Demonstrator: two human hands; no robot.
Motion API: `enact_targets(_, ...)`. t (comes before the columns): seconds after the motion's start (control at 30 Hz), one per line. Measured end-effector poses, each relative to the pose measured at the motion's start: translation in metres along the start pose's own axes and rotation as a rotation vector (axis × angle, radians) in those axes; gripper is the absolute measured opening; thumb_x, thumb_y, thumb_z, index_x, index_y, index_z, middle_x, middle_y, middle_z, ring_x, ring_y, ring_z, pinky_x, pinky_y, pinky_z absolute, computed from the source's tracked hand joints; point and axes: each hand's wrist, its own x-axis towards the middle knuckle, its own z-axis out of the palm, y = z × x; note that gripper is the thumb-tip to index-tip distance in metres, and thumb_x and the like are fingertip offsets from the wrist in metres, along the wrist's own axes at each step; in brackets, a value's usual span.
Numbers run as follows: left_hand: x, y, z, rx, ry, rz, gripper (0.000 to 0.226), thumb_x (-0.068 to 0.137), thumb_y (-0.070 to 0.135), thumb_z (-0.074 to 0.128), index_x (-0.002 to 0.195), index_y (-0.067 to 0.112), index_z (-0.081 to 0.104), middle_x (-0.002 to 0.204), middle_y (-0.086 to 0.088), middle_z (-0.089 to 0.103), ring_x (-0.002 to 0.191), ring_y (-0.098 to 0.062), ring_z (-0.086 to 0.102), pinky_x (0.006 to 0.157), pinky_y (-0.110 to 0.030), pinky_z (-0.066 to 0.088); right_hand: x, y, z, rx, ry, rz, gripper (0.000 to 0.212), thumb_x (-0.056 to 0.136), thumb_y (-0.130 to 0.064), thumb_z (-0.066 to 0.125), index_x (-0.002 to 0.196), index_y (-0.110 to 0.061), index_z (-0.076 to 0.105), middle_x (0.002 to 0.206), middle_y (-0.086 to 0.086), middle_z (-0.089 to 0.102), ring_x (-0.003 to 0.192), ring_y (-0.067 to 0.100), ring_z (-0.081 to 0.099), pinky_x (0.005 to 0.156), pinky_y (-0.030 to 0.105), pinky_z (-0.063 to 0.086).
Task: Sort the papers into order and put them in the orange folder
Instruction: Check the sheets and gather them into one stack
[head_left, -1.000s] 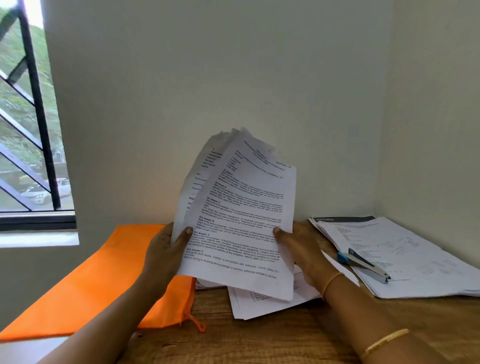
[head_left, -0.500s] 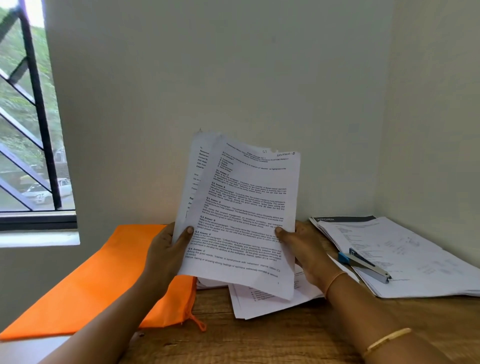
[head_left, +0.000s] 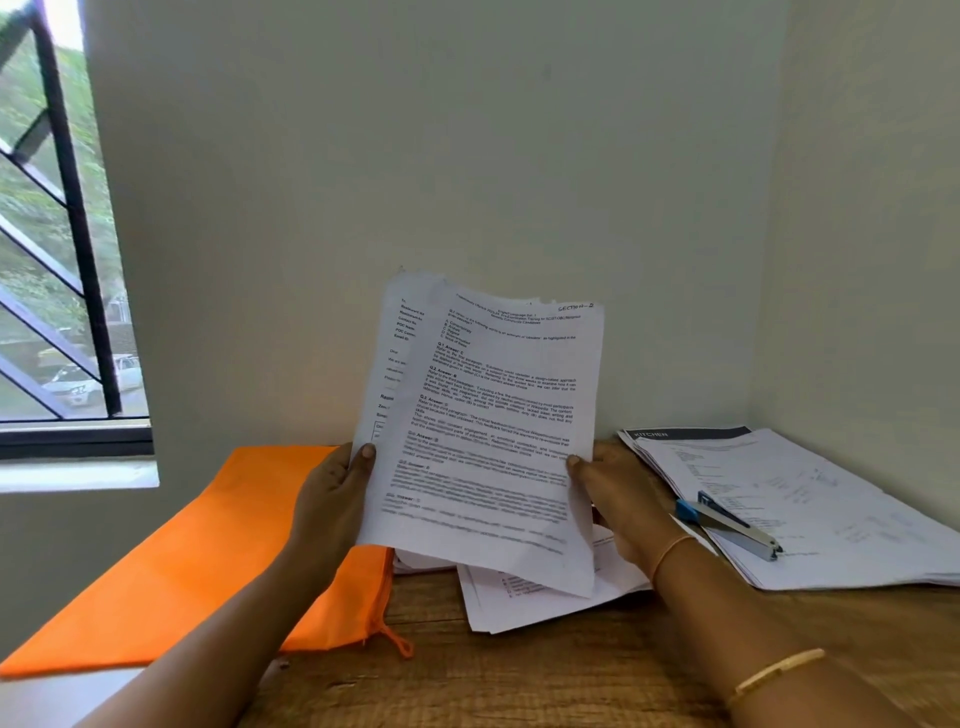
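Observation:
I hold a sheaf of printed white papers (head_left: 493, 431) upright over the wooden table. My left hand (head_left: 332, 499) grips its left edge with the thumb on the front sheet. My right hand (head_left: 618, 493) grips its right edge the same way. The sheets are fanned a little, and one behind shows past the left side. The orange folder (head_left: 197, 561) lies flat on the table at the left, with a zip and orange pull at its near corner. More loose papers (head_left: 524, 597) lie on the table under the held sheaf.
A second pile of papers (head_left: 831, 499) lies at the right by the corner wall, with a blue and metal stapler (head_left: 727, 525) on top. The wooden table (head_left: 519, 675) runs toward me. A barred window (head_left: 57, 234) is at the left. Walls close the back and right.
The bent, drooping tops of the sheets have straightened, so the sheaf now stands flatter and more squared. Both hands stay at its lower edges.

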Motion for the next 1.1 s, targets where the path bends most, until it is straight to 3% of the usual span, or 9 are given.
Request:
enact_targets(0.07, 0.003, -0.002, -0.002, -0.011, 0.042, 0.006, 0.021, 0.099, 0.030, 0.044, 0.096, 0.023, 0.064, 0.093, 0.002, 0.067, 0.080, -0.017, 0.062, 0.064, -0.029, 0.047, 0.003, 0.001, -0.007, -0.085, 0.075, -0.012, 0.018, 0.095, -0.004, 0.046, 0.088, -0.014, 0.060, 0.089, 0.000, 0.063, 0.073, 0.010, 0.054, 0.061, 0.023, 0.045)
enact_targets(0.2, 0.010, -0.004, -0.010, 0.177, 0.140, 0.087, 0.020, 0.101, 0.026, 0.039, 0.101, 0.020, 0.058, 0.084, 0.011, 0.058, 0.072, -0.005, 0.052, 0.056, -0.023, 0.036, 0.009, 0.003, -0.024, -0.346, 0.243, -0.066, 0.027, 0.089, 0.000, 0.039, 0.107, -0.007, 0.057, 0.105, 0.009, 0.061, 0.086, 0.024, 0.054, 0.073, 0.031, 0.044)
enact_targets(0.3, 0.017, -0.010, -0.021, 0.322, 0.213, 0.123, 0.024, 0.102, 0.025, 0.037, 0.096, 0.014, 0.057, 0.078, 0.006, 0.054, 0.070, -0.013, 0.050, 0.056, -0.028, 0.036, 0.009, 0.002, -0.038, -0.594, 0.301, -0.113, 0.026, 0.087, -0.003, 0.039, 0.108, -0.008, 0.054, 0.103, 0.009, 0.058, 0.087, 0.030, 0.053, 0.070, 0.031, 0.040)
enact_targets(0.47, 0.028, -0.016, -0.042, 0.422, 0.343, 0.118, 0.026, 0.102, 0.022, 0.036, 0.087, 0.008, 0.051, 0.081, -0.010, 0.051, 0.078, -0.028, 0.048, 0.062, -0.034, 0.030, 0.013, 0.008, -0.049, -0.929, 0.265, -0.005, 0.015, 0.092, -0.013, 0.040, 0.100, -0.013, 0.053, 0.106, 0.011, 0.061, 0.088, 0.028, 0.057, 0.070, 0.031, 0.043)
enact_targets(0.7, 0.034, -0.020, -0.051, 0.406, 0.386, 0.032, 0.029, 0.103, 0.023, 0.035, 0.095, 0.002, 0.054, 0.093, -0.021, 0.056, 0.081, -0.030, 0.048, 0.066, -0.035, 0.032, 0.014, 0.014, -0.045, -0.972, 0.105, -0.044, 0.013, 0.093, -0.011, 0.038, 0.096, -0.013, 0.051, 0.104, 0.010, 0.061, 0.086, 0.023, 0.054, 0.076, 0.031, 0.044)
enact_targets(0.9, 0.031, -0.016, -0.044, 0.326, 0.340, 0.026, 0.028, 0.102, 0.023, 0.037, 0.101, 0.004, 0.057, 0.099, -0.018, 0.057, 0.086, -0.030, 0.050, 0.070, -0.036, 0.036, 0.017, 0.021, -0.038, -0.966, 0.000, -0.094, 0.039, 0.090, -0.012, 0.043, 0.128, -0.020, 0.047, 0.123, 0.005, 0.057, 0.104, 0.021, 0.055, 0.082, 0.029, 0.043)
enact_targets(1.0, 0.029, -0.014, -0.042, 0.295, 0.320, 0.032, 0.026, 0.102, 0.023, 0.037, 0.099, 0.006, 0.057, 0.097, -0.017, 0.058, 0.085, -0.029, 0.050, 0.069, -0.035, 0.036, 0.016, 0.026, -0.036, -1.014, -0.068, -0.098, 0.048, 0.087, -0.017, 0.045, 0.133, -0.028, 0.042, 0.128, 0.001, 0.056, 0.110, 0.022, 0.055, 0.094, 0.038, 0.046)
enact_targets(1.1, 0.028, -0.013, -0.040, 0.286, 0.312, 0.035, 0.026, 0.102, 0.024, 0.038, 0.099, 0.007, 0.057, 0.097, -0.016, 0.058, 0.085, -0.030, 0.051, 0.069, -0.034, 0.036, 0.016, 0.029, -0.036, -1.127, -0.036, -0.058, 0.050, 0.088, -0.019, 0.048, 0.136, -0.025, 0.039, 0.130, 0.002, 0.053, 0.117, 0.025, 0.052, 0.098, 0.044, 0.043)
